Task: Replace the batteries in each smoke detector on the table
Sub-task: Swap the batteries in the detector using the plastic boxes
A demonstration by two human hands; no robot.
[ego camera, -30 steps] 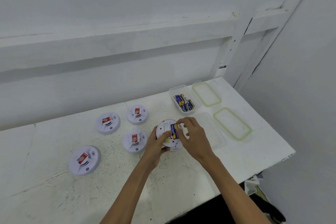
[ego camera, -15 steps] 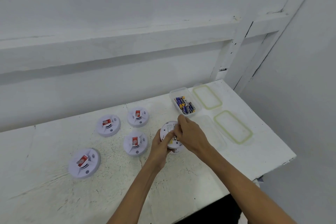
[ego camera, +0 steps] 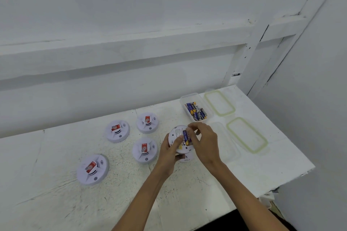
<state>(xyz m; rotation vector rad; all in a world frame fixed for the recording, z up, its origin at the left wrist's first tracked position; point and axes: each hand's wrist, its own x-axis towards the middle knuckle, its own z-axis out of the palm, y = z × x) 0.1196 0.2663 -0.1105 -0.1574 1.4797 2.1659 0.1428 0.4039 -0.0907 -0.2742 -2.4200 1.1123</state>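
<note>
- The left hand [ego camera: 168, 155] holds a white smoke detector [ego camera: 175, 133] just above the desk [ego camera: 56, 202], back side up. Its fingers [ego camera: 177, 141] are curled round the rim, with the thumb lying across the back.
- The right hand [ego camera: 206, 142] reaches over the same detector, and its curled fingers [ego camera: 192, 131] pinch a blue-and-yellow battery [ego camera: 185, 136] that sits at the open battery bay.
- Four other smoke detectors lie face up on the desk to the left, each with a red label: one nearest the hands [ego camera: 144, 150], one behind it [ego camera: 147, 122], one further left [ego camera: 117, 131] and one at the near left [ego camera: 93, 169].
- A clear tub [ego camera: 185, 97] behind the hands holds loose batteries [ego camera: 197, 111].
- Two clear lids with green seals lie to the right, one far [ego camera: 219, 103] and one nearer [ego camera: 247, 135].
- A second clear tub [ego camera: 228, 144] stands just beside the right hand.
</note>
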